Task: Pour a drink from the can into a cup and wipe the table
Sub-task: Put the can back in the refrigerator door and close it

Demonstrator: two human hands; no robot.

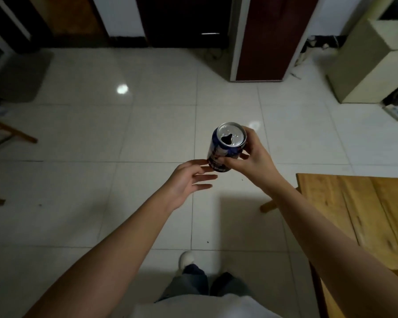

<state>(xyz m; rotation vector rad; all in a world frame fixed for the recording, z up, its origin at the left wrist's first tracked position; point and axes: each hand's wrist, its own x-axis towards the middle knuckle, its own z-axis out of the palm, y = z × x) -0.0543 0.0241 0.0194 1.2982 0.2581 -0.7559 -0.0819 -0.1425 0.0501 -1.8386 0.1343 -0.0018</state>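
Nearest the camera, the person's legs and one pale shoe (186, 258) stand on the tiled floor (78, 180), with the wooden bench (354, 203) just to the right of them; only a bare corner of its top shows, and no cup or cloth is in view.

Out beyond the bench corner, over open floor, the right hand (251, 159) holds the can (228, 145) upright, with fingers wrapped around its side below the rim. The left hand (189, 177) is spread wide and empty, its fingertips (205, 162) just beside the can's lower edge, perhaps touching; I cannot tell which.

The can's mouth is already open, a dark hole in the silver lid. How much drink is inside cannot be seen.

Judging from this, the opening step looks done and pouring has not begun. The next move calls for carrying the can level toward the bench, finding the cup, and tipping the mouth over it slowly.

Farther off, past the can, dark cabinets (262, 42) line the wall.
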